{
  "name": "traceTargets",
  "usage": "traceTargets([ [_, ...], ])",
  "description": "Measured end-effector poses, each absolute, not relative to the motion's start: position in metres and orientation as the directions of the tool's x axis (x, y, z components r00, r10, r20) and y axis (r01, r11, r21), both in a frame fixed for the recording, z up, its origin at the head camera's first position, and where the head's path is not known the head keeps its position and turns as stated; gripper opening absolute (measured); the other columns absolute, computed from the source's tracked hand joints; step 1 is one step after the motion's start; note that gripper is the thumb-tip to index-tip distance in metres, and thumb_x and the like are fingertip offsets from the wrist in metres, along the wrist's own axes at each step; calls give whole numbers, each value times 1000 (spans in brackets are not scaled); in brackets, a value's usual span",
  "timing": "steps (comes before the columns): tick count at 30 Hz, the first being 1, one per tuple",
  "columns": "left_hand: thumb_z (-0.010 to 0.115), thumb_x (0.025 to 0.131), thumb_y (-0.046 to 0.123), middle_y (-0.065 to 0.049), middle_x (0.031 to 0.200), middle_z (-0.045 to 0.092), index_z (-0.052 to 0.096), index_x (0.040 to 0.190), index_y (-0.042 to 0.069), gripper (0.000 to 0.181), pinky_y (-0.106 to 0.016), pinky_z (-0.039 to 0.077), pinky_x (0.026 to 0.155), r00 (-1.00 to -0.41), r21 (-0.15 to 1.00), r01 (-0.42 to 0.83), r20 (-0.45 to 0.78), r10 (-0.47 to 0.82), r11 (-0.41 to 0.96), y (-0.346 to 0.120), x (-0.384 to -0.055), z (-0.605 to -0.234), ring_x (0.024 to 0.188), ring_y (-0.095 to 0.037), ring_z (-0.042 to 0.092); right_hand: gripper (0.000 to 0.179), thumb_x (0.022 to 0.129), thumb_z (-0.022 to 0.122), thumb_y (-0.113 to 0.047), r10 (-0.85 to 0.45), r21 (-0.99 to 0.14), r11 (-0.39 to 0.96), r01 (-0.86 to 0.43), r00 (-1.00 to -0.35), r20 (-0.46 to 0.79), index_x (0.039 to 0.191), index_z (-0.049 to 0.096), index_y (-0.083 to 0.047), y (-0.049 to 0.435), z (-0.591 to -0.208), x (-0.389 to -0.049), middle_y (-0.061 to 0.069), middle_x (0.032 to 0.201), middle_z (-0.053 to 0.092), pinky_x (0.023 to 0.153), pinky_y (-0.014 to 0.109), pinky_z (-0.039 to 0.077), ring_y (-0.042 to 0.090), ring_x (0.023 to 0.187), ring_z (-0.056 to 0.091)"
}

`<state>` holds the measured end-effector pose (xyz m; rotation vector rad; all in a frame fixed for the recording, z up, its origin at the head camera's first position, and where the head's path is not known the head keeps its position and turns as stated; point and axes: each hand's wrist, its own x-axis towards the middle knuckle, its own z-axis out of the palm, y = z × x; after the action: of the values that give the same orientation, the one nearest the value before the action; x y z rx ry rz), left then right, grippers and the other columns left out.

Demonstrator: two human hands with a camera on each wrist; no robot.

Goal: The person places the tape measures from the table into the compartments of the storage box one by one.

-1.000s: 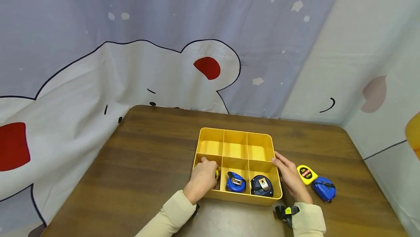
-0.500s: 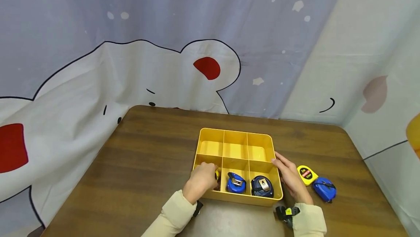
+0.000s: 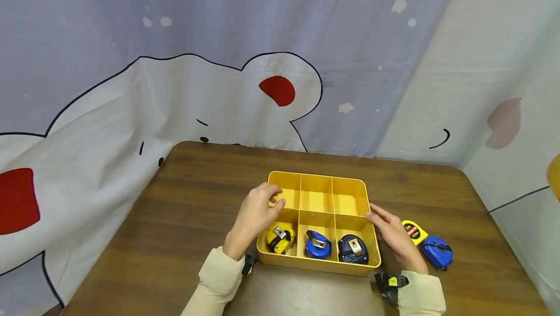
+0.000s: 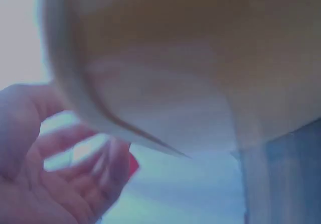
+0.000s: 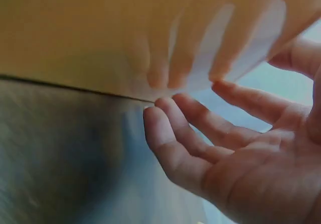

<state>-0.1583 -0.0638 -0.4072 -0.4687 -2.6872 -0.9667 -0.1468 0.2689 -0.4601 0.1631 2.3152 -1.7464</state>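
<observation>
A yellow organizer box (image 3: pixel 315 266) with two rows of compartments sits on the table. Its near row holds a yellow tape measure (image 3: pixel 286 243) at left, a blue tape measure (image 3: pixel 316 250) in the middle and a dark blue tape measure (image 3: pixel 347 256) at right. My left hand (image 3: pixel 253 214), holding nothing, hovers over the box's left side, thumb and fingers apart; the left wrist view shows its loosely bent fingers (image 4: pixel 75 179). My right hand (image 3: pixel 400 238) rests along the right wall, thumb at the rim, fingertips (image 5: pixel 159 126) right at the outer side.
Just right of my right hand, another yellow tape measure (image 3: pixel 413 231) and another blue one (image 3: pixel 437 253) lie side by side on the wooden table (image 3: pixel 201 204). The far row of the box has bare compartments. A printed curtain (image 3: pixel 210 92) hangs behind the table.
My left hand has let go of the yellow tape measure in the near left compartment and lifted up and leftward, leaving it in view. My right hand stays at the box's right wall.
</observation>
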Motion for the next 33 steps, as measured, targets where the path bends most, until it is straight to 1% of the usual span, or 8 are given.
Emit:
traceTargets([
  [3, 67, 81, 19, -13, 106, 59, 61, 114, 4, 37, -38, 49, 77, -938, 623, 303, 329, 109, 721, -73, -167, -415, 92, -26, 59, 63, 92, 49, -43, -58, -925, 311, 218, -967, -248, 141, 34, -8, 274, -455, -145, 20, 139, 38, 88, 43, 46, 33, 118, 47],
  [9, 64, 84, 27, -20, 121, 54, 47, 130, 1, 55, -46, 45, 87, -997, 736, 77, 49, 61, 673, -84, -181, -433, 107, -33, 54, 59, 94, 48, -37, -73, -942, 312, 124, -985, -154, 139, 35, -2, 292, -447, -137, 20, 133, 45, 83, 36, 49, 10, 104, 57],
  [16, 58, 88, 38, -16, 115, 59, 45, 131, 0, 59, -42, 47, 84, -981, 778, 66, -62, 181, 625, -88, -186, -443, 99, -26, 58, 51, 94, 51, -28, -19, -912, 411, -2, -1000, -6, 134, 40, 1, 317, -438, -126, -18, 110, 54, 75, 26, 51, -6, 95, 54],
  [22, 52, 90, 46, -18, 124, 54, 38, 135, 0, 66, -46, 42, 91, -965, 770, 91, -88, 246, 631, -91, -184, -442, 107, -28, 55, 48, 92, 54, -23, 91, -771, 637, -9, -992, 86, 133, 44, 1, 339, -438, -121, 7, 120, 56, 70, 10, 43, -14, 93, 48],
  [24, 55, 86, 48, -18, 125, 53, 36, 136, 1, 71, -46, 41, 92, -960, 767, 97, -96, 263, 635, -93, -184, -441, 108, -27, 54, 50, 92, 55, -25, 119, -735, 677, 34, -991, 64, 134, 43, -1, 344, -438, -120, 20, 127, 51, 76, 14, 42, 0, 103, 53],
  [26, 60, 83, 47, -17, 126, 53, 35, 138, 2, 75, -46, 41, 92, -956, 766, 98, -104, 273, 635, -94, -184, -441, 107, -27, 54, 52, 91, 56, -27, 142, -699, 711, 79, -989, 33, 134, 43, -1, 348, -439, -119, 27, 130, 46, 83, 30, 45, 21, 112, 52],
  [29, 67, 81, 38, -17, 127, 53, 29, 141, 5, 78, -46, 42, 92, -957, 760, 74, -127, 260, 646, -93, -183, -443, 107, -27, 54, 55, 90, 56, -27, 157, -627, 765, 145, -987, -37, 135, 40, 1, 356, -440, -118, 37, 132, 35, 85, 59, 35, 55, 117, 32],
  [33, 64, 84, 19, -19, 126, 52, 23, 143, 5, 73, -44, 45, 87, -957, 739, 59, -150, 249, 671, -89, -183, -447, 101, -25, 56, 61, 87, 57, -26, 140, -544, 813, 207, -977, -162, 134, 35, 6, 369, -445, -117, 44, 129, 29, 80, 66, 30, 63, 109, 29],
])
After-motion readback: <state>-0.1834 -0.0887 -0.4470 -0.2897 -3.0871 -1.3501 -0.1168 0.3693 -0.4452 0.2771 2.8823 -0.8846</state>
